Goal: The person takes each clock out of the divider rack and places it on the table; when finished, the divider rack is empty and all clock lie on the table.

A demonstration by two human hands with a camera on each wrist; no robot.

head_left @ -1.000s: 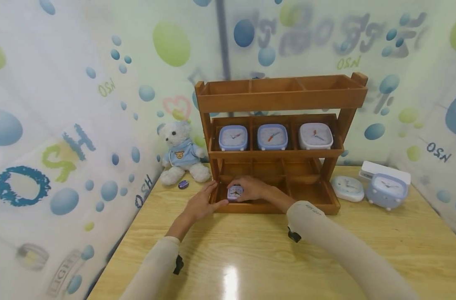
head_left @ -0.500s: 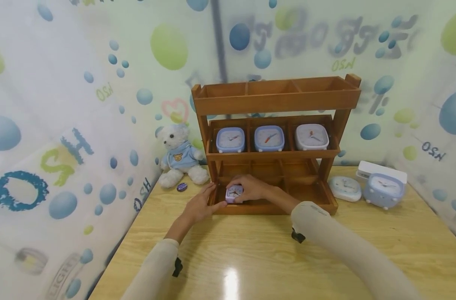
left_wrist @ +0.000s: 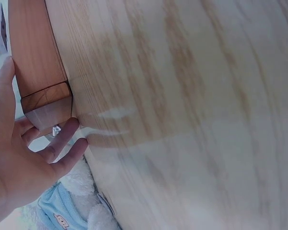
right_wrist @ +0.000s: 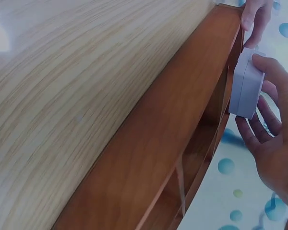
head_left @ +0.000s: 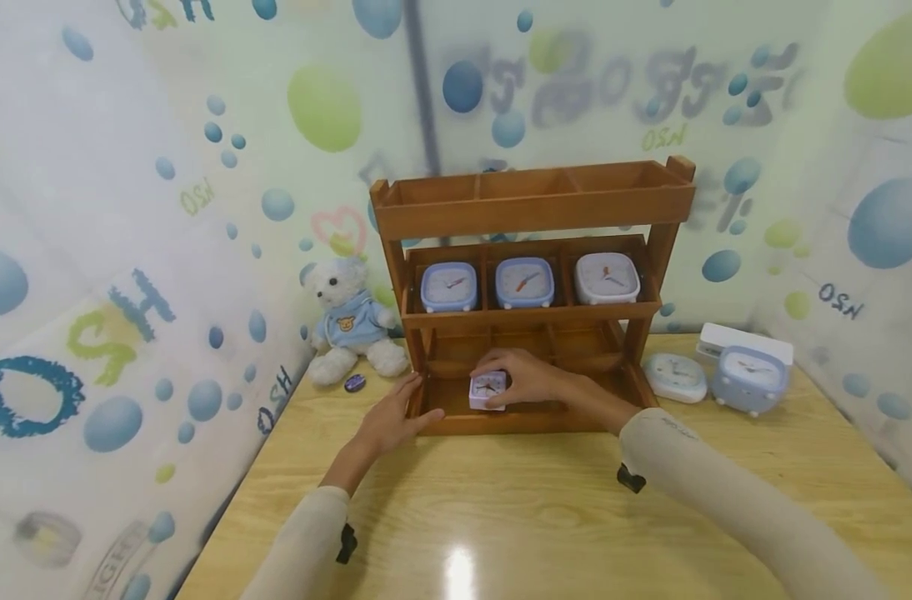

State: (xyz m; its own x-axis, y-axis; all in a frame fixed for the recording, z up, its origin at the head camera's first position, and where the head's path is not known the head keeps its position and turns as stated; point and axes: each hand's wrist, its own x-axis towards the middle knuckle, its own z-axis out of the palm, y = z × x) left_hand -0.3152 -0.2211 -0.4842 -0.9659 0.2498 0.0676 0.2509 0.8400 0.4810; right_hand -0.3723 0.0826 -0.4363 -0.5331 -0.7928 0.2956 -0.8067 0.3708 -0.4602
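In the head view my right hand (head_left: 529, 379) pinches a small pale purple alarm clock (head_left: 480, 392) at the bottom tier of a wooden shelf rack (head_left: 534, 202). In the right wrist view the clock's back (right_wrist: 246, 88) shows between thumb and fingers, close over the front board. My left hand (head_left: 388, 421) lies at the rack's lower left corner. Its thumb reaches along the front board, with the other fingers (left_wrist: 69, 160) loosely extended around the board's end (left_wrist: 45, 98). Three larger clocks, two blue-rimmed (head_left: 448, 287) and one white (head_left: 608, 278), stand in the middle tier.
Left of the rack sits a white teddy bear (head_left: 351, 321) in a blue top, with a small dark purple oval item (head_left: 354, 382) before it. At the right lie a white clock (head_left: 675, 377), a blue clock (head_left: 750, 381) and a white box (head_left: 726, 336). Patterned walls enclose the table (head_left: 426, 500).
My right hand has moved the small clock rightward, away from the left end of the bottom tier. The left hand stays at the corner. The head view has shifted slightly.
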